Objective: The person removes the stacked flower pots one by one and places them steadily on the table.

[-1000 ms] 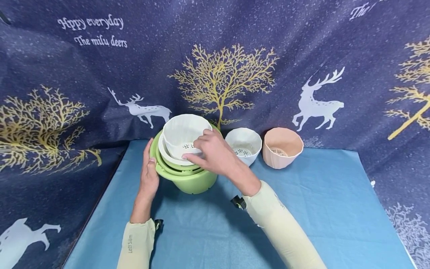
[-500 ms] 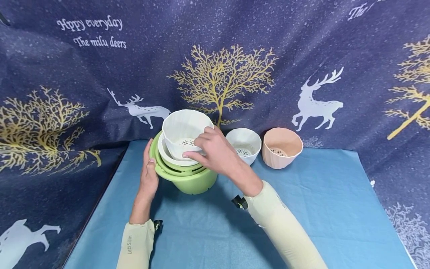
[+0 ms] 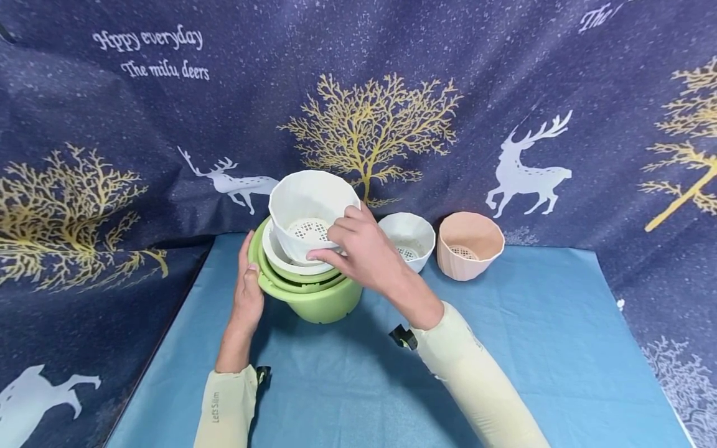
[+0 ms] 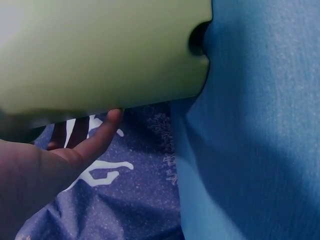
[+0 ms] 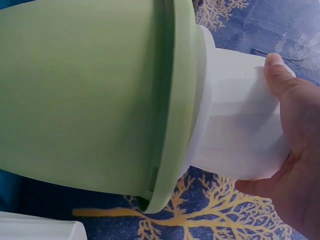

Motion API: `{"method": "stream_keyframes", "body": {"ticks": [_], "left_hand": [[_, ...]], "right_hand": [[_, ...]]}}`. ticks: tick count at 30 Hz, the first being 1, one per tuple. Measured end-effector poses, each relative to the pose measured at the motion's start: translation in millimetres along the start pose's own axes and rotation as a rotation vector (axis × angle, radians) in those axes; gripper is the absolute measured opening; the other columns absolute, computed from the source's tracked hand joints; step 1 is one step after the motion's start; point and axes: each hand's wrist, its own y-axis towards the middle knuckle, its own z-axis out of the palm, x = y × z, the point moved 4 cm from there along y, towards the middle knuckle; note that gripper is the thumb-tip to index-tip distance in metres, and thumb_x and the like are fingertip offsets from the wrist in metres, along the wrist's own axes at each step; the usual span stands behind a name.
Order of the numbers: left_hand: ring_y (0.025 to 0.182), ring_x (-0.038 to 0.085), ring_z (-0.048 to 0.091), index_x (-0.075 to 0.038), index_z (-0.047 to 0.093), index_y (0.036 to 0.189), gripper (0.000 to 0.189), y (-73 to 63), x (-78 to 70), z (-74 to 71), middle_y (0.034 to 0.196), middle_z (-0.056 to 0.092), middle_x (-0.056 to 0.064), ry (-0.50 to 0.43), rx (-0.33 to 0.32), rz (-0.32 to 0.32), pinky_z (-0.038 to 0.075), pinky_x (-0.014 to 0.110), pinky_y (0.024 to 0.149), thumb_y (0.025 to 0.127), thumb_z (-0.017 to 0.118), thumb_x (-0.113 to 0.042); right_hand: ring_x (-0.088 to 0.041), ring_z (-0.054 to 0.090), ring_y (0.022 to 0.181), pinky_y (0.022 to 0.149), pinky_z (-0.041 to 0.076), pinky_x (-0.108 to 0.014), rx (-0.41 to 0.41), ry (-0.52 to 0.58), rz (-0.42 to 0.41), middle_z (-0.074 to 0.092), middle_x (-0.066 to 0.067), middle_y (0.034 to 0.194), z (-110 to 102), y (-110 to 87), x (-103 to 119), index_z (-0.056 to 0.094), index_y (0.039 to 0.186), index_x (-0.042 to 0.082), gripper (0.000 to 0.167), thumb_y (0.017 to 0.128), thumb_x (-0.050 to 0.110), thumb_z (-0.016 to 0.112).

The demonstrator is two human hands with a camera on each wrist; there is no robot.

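The white pot [image 3: 308, 202] is being raised: compared with a second ago, its rim is being seen higher and more of its holed floor is being shown. Its lower end is being kept inside the white inner pot [image 3: 273, 252], which is being nested with a green inner rim [image 3: 305, 288] in the green pot [image 3: 325, 306]. The white pot's near right side is being pinched by the right hand [image 3: 363, 247], thumb being laid along the outer wall, other fingers being curled at the rim. The right hand is being shifted up slightly with it. The green pot is being steadied at its left by the left hand [image 3: 248, 291], its rim being held between thumb and fingers; no clear change is being noted there. The green pot is being supported by the blue-covered worktop [image 3: 336, 398], standing where it was. To the right, the spare white pot [image 3: 411, 236] and pink pot [image 3: 472, 252] are being left in place, side by side, near the backdrop [image 3: 426, 43].
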Motion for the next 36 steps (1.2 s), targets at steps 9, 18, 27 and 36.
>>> {"method": "stream_keyframes", "body": {"ticks": [9,18,27,36], "left_hand": [[0.158,0.02,0.021,-0.015,0.02,0.171,0.06,0.3,-0.8,0.0,0.175,0.021,0.006,0.018,-0.003,0.013,0.017,0.022,0.123,0.111,0.025,-0.014],[0.158,0.02,0.02,-0.012,0.02,0.171,0.059,0.1,-0.7,0.1,0.175,0.021,0.006,0.013,0.001,0.023,0.017,0.022,0.124,0.113,0.026,-0.015],[0.158,0.021,0.021,-0.014,0.02,0.171,0.059,0.0,0.2,0.7,0.175,0.021,0.009,0.014,-0.002,0.021,0.017,0.022,0.123,0.112,0.026,-0.016],[0.158,0.02,0.021,-0.013,0.02,0.171,0.059,-0.4,0.8,0.3,0.175,0.02,0.011,-0.005,-0.002,0.026,0.018,0.021,0.123,0.112,0.025,-0.016]], "right_hand": [[-0.022,0.038,0.074,0.084,0.037,-0.045,-0.049,0.016,-0.031,0.048,0.002,0.067,-7.8,1.4,2.1,0.046,0.066,0.013,0.052,0.087,0.038,0.085],[-0.022,0.039,0.073,0.082,0.038,-0.044,-0.097,0.044,-0.039,0.048,0.002,0.065,-16.3,2.0,2.7,0.044,0.066,0.013,0.052,0.085,0.036,0.087],[-0.023,0.036,0.072,0.077,0.036,-0.042,-0.152,0.077,-0.068,0.043,0.0,0.064,-27.1,0.8,1.5,0.043,0.065,0.01,0.053,0.085,0.033,0.087],[-0.024,0.037,0.072,0.076,0.036,-0.041,-0.184,0.098,-0.075,0.044,-0.001,0.065,-39.0,-2.1,0.0,0.043,0.067,0.01,0.052,0.086,0.031,0.086]]}}
